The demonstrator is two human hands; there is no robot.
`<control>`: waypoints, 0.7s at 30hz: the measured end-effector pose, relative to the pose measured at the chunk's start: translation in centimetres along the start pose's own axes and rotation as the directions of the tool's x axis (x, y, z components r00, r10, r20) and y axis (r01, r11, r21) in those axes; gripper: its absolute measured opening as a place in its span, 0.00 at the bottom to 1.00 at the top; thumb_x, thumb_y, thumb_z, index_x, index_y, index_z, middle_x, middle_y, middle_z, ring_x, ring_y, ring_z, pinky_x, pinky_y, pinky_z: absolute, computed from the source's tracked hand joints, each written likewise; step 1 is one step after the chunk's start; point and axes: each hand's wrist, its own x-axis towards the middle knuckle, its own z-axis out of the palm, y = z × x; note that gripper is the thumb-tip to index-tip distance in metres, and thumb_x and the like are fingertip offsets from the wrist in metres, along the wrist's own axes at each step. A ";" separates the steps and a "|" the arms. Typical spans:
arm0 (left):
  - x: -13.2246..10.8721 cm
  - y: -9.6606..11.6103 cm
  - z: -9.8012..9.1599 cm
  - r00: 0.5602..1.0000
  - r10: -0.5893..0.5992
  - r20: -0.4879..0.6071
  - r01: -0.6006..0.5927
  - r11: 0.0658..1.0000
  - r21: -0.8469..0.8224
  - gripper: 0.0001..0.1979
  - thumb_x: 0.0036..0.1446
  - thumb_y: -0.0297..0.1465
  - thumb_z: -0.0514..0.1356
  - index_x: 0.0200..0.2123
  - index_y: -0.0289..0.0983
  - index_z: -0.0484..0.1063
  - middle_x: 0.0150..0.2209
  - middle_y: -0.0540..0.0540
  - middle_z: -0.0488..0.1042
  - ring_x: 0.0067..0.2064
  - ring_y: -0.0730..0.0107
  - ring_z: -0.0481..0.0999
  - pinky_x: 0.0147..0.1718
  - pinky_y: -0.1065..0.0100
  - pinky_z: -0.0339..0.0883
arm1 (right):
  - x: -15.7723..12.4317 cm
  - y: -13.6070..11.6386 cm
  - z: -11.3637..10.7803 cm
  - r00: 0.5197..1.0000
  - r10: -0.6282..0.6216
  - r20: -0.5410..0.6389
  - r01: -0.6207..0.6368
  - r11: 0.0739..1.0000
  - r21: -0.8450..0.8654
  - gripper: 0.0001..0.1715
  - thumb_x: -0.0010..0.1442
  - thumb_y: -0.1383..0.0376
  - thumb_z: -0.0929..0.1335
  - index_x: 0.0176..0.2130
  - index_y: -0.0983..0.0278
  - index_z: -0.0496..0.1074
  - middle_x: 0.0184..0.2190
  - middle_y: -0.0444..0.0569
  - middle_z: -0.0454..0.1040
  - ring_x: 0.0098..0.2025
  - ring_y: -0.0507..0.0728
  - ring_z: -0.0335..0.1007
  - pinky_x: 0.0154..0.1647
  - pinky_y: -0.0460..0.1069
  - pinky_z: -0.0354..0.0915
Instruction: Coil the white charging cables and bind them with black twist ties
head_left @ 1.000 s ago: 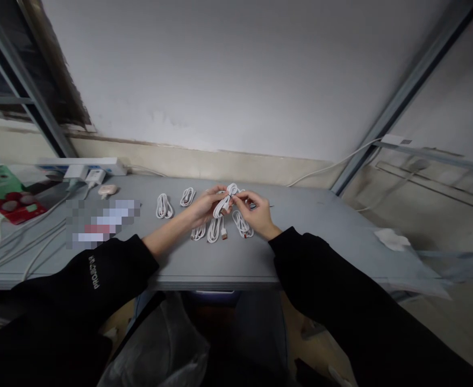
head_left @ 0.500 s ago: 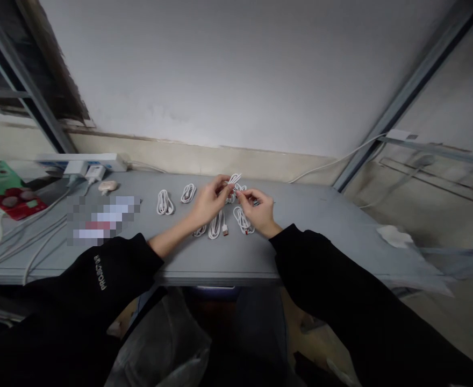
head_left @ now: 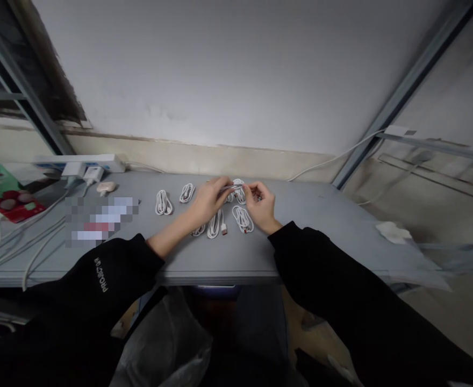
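Note:
Between my two hands a white charging cable (head_left: 233,186) is held just above the grey table (head_left: 313,226). My left hand (head_left: 212,199) is closed on its coil, and the fingertips of my right hand (head_left: 260,203) pinch the end on the right. Behind my fingers lies another coiled cable (head_left: 239,196), partly hidden. Nearer to me are a coil with its USB plug (head_left: 224,229) showing and a coil with an orange-tipped plug (head_left: 243,220). Two more coils, one tall (head_left: 163,202) and one small (head_left: 187,193), rest left of my left hand.
A white power strip (head_left: 107,161) with plugged-in chargers stands at the back left. Before it lie a small beige item (head_left: 106,187), a blurred-out flat object (head_left: 101,220) and a green and red package (head_left: 11,193). Crumpled white tissue (head_left: 393,231) lies at the right edge.
The raised cable loop has tipped down flat between my hands. My right hand has turned slightly and still pinches the cable end. The other coils stay in place.

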 end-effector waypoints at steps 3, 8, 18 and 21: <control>0.0 0.1 0.0 0.998 -0.047 0.031 0.047 0.999 -0.024 0.06 0.67 0.33 0.57 0.44 0.38 0.70 0.38 0.44 0.79 0.39 0.64 0.77 0.40 0.65 0.66 | 0.0 0.3 0.0 1.000 0.000 -0.006 0.000 1.000 -0.016 0.17 0.64 0.52 0.67 0.30 0.60 0.68 0.23 0.41 0.69 0.25 0.51 0.62 0.28 0.49 0.60; 0.2 0.5 -0.2 0.988 -0.078 0.130 0.070 0.995 0.065 0.15 0.65 0.29 0.57 0.54 0.38 0.68 0.41 0.41 0.79 0.44 0.58 0.77 0.49 0.60 0.65 | 0.1 0.7 -0.1 1.000 0.008 -0.026 -0.008 1.000 -0.029 0.17 0.65 0.52 0.67 0.30 0.60 0.68 0.24 0.42 0.70 0.26 0.52 0.64 0.30 0.50 0.62; 0.1 0.5 -0.3 0.981 -0.128 0.145 0.127 0.992 0.017 0.17 0.64 0.29 0.58 0.56 0.38 0.65 0.39 0.43 0.78 0.42 0.60 0.76 0.46 0.61 0.64 | 0.5 0.8 -0.2 1.000 0.031 -0.007 -0.031 0.999 -0.013 0.18 0.63 0.51 0.68 0.30 0.61 0.71 0.24 0.43 0.72 0.27 0.52 0.65 0.31 0.49 0.63; 0.0 0.2 -0.2 0.978 -0.184 0.098 0.195 0.973 -0.122 0.19 0.61 0.27 0.61 0.55 0.37 0.65 0.33 0.49 0.75 0.35 0.67 0.73 0.40 0.66 0.63 | 1.0 1.7 -0.5 0.998 0.063 -0.030 -0.063 0.998 -0.011 0.18 0.62 0.50 0.68 0.31 0.61 0.72 0.25 0.44 0.72 0.28 0.53 0.66 0.31 0.49 0.64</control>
